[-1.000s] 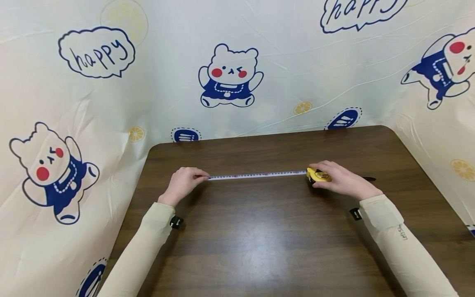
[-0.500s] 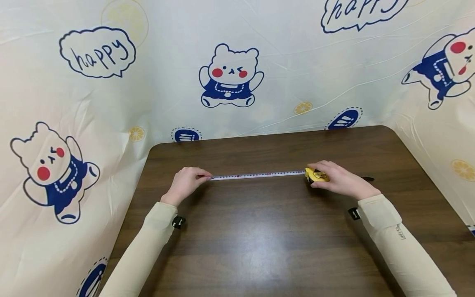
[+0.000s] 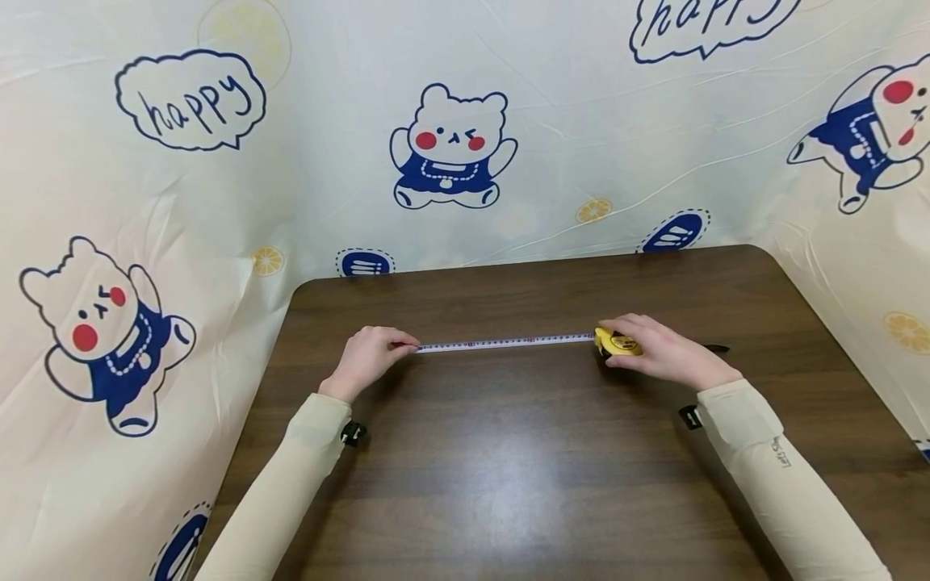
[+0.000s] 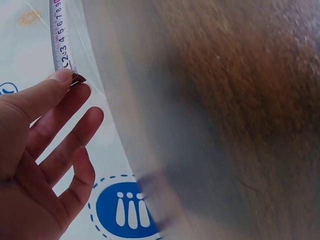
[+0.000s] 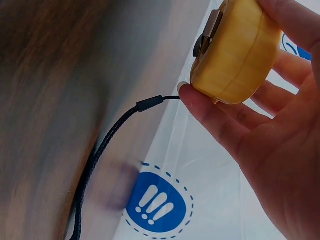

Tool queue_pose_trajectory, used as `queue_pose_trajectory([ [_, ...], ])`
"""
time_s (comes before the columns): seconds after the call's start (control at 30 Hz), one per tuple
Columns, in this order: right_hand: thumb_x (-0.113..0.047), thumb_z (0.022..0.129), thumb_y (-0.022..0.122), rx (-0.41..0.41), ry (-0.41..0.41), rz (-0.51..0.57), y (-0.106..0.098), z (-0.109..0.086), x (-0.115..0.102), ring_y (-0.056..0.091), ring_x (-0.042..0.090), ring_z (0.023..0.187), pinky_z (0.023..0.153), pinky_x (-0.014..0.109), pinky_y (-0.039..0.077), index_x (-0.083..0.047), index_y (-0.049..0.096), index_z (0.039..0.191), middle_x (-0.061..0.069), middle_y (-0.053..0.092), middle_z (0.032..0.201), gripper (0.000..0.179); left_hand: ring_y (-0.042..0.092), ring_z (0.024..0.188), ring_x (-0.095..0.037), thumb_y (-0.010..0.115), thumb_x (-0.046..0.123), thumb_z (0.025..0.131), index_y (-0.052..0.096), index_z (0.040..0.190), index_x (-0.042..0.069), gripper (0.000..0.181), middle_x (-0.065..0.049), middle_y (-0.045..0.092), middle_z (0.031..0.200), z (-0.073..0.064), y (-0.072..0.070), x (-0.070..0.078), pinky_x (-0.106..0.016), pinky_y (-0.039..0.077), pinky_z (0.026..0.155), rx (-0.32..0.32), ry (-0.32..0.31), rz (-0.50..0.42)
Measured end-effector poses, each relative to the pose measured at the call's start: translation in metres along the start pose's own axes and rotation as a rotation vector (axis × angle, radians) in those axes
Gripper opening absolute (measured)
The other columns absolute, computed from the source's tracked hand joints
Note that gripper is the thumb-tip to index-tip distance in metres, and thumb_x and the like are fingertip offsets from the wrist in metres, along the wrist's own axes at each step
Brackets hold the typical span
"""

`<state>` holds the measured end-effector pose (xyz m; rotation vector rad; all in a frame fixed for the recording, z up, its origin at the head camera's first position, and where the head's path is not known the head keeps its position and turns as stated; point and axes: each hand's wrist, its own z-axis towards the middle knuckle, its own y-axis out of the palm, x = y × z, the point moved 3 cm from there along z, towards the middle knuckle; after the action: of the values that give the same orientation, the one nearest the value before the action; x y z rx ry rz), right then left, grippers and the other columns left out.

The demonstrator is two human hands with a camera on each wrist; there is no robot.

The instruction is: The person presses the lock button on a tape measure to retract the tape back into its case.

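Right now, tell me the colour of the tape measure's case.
The case is yellow, best seen in the right wrist view.

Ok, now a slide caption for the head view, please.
The left hand pinches the end of a tape measure's blade, drawn out straight from the yellow case in the right hand.

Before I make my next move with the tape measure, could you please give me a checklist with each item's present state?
1. Left-hand grip secures the end of the white numbered measuring strip: ok, pinched at the tip.
2. Right-hand grip secures the yellow rounded tape-measure case: ok, fingers and thumb around it.
3. Strip straight: ok, no visible kink between case and left-hand grip.
4. Black woven cord away from strip: ok, it trails off on the other side.
5. Strip lifted off the brown wood-grain table: cannot tell.
6. Strip locked: cannot tell.
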<state>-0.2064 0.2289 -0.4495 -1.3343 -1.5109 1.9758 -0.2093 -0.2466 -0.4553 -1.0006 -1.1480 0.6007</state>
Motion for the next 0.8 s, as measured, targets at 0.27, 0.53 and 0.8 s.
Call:
queue_pose_trajectory([
  [0.27,-0.035,0.096,0.077,0.002,-0.006,-0.007,0.001,0.002,-0.002,0.057,0.032,0.121,0.105,0.057,0.048,-0.004,0.054,0.149,0.017,0.061,0.138,0.066,0.074,0.096,-0.024,0.077,0.018,0.096,0.084,0.107,0.015,0.013,-0.004,0.079,0.106,0.001,0.000,0.002,-0.049,0.059,0.090,-0.007,-0.003,0.005],
  [0.53,-0.034,0.096,0.077,0.026,-0.036,-0.022,0.003,0.005,-0.005,0.058,0.031,0.117,0.102,0.056,0.050,-0.002,0.055,0.147,0.016,0.063,0.135,0.065,0.073,0.095,-0.023,0.077,0.018,0.096,0.084,0.106,0.016,0.012,-0.003,0.080,0.104,0.002,0.002,0.004,-0.048,0.059,0.088,0.001,0.008,0.018],
  [0.8,-0.035,0.096,0.077,0.007,-0.021,-0.016,0.003,0.002,-0.007,0.058,0.030,0.118,0.103,0.056,0.049,-0.003,0.055,0.149,0.015,0.062,0.136,0.065,0.074,0.096,-0.022,0.077,0.019,0.096,0.084,0.105,0.017,0.012,-0.002,0.080,0.105,0.002,0.003,0.011,-0.048,0.059,0.088,-0.006,0.014,0.016],
])
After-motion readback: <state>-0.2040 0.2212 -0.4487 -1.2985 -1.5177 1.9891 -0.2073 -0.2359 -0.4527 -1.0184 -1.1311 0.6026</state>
